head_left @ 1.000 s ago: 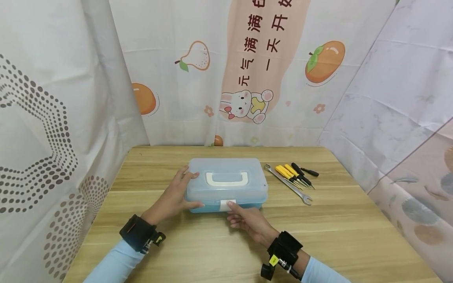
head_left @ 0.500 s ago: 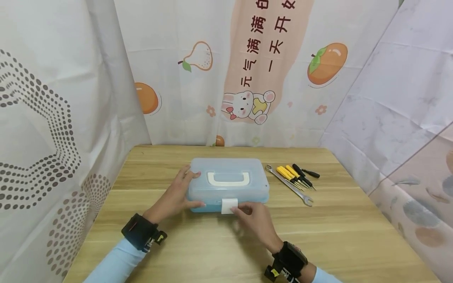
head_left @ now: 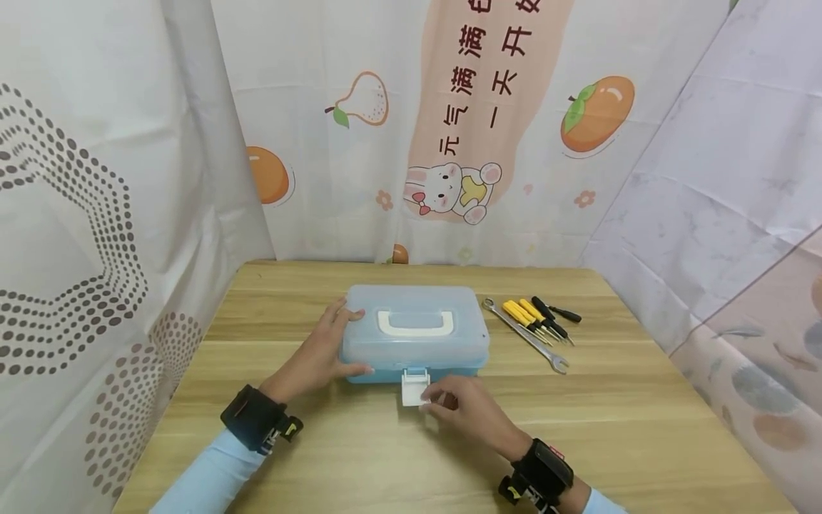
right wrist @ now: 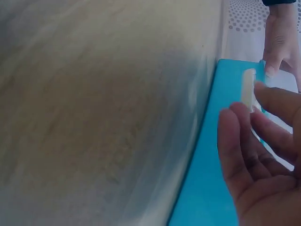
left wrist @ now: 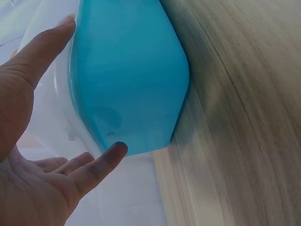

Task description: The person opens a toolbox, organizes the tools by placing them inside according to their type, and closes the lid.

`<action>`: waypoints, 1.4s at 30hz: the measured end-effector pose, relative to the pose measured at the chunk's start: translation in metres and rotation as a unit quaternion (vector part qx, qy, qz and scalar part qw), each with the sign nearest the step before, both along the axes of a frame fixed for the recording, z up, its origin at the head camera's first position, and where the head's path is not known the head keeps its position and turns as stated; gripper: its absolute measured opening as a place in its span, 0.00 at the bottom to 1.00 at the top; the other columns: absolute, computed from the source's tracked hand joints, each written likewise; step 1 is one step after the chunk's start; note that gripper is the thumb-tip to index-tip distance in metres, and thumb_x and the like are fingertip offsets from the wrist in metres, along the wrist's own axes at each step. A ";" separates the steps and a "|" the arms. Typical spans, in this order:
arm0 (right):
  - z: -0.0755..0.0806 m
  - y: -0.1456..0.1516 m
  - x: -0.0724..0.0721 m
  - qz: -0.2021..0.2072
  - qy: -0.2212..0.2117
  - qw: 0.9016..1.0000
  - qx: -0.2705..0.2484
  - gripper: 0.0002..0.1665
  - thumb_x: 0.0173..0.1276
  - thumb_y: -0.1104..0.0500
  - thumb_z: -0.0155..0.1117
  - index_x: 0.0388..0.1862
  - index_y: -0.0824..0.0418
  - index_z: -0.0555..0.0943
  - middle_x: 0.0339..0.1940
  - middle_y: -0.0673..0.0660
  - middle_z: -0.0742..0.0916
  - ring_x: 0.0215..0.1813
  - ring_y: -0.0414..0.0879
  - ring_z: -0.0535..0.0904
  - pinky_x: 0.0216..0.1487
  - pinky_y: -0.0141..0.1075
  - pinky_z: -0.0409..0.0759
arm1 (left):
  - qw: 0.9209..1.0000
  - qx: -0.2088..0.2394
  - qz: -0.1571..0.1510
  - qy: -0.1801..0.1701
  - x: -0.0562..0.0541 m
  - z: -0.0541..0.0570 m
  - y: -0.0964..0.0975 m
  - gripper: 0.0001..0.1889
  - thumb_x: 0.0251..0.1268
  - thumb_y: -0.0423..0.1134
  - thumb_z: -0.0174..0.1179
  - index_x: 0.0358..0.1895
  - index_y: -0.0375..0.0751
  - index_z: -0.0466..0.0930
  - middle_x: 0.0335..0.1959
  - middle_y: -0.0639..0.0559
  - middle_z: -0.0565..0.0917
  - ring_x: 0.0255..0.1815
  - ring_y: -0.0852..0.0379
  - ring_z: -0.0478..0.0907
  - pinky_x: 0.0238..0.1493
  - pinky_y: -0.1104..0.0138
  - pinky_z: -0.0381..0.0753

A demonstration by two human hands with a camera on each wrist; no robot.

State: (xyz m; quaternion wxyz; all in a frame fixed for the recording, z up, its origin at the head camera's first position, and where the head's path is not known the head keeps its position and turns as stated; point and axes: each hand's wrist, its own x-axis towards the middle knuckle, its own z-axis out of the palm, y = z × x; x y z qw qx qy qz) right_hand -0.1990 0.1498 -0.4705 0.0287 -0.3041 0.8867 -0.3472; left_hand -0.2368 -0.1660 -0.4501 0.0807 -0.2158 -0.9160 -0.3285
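Observation:
A toolbox (head_left: 414, 350) with a translucent lid and a blue base (left wrist: 134, 80) stands on the wooden table, its white handle (head_left: 414, 331) lying flat on top. Its lid is down. My left hand (head_left: 321, 353) spreads over the left end, the thumb at the front and the other fingers by the lid's left edge. At the front, the white latch (head_left: 415, 390) is swung outward from the base. My right hand (head_left: 474, 414) pinches the right side of this latch (right wrist: 247, 89) between thumb and fingers. What the box holds is not visible.
Right of the toolbox lies a combination wrench (head_left: 526, 337). Beside it are several screwdrivers (head_left: 528, 318) with yellow or black handles. A patterned curtain (head_left: 321, 200) hangs behind the table, with more cloth at both sides.
The latch has swung from lying against the box front to sticking out and down. My right hand has shifted its grip and moved slightly lower and toward me; my left hand stays put.

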 end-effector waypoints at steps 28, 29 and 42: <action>0.006 0.077 -0.044 -0.125 -0.006 0.992 -0.017 0.49 0.67 0.43 0.74 0.78 0.63 0.66 0.58 0.67 0.86 0.53 0.57 0.86 0.43 0.40 0.87 | 0.997 0.047 -0.010 -0.060 0.006 -0.015 -0.016 0.62 0.54 0.54 0.79 0.84 0.45 0.44 0.79 0.41 0.62 0.76 0.43 0.64 0.72 0.48 0.67; 0.004 0.075 -0.043 -0.131 0.001 0.991 -0.027 0.48 0.67 0.44 0.74 0.77 0.63 0.67 0.59 0.68 0.86 0.52 0.58 0.87 0.43 0.39 0.87 | 0.997 0.045 -0.011 -0.056 0.007 -0.015 -0.015 0.60 0.55 0.54 0.78 0.84 0.45 0.46 0.79 0.41 0.63 0.76 0.44 0.64 0.72 0.49 0.67; 0.006 0.075 -0.038 -0.160 0.238 0.956 -0.066 0.37 0.55 0.52 0.84 0.63 0.64 0.83 0.56 0.61 0.88 0.57 0.57 0.85 0.56 0.48 0.82 | 0.994 0.083 0.020 -0.061 0.019 -0.004 -0.013 0.49 0.63 0.59 0.69 0.82 0.46 0.56 0.70 0.43 0.76 0.63 0.46 0.79 0.62 0.50 0.79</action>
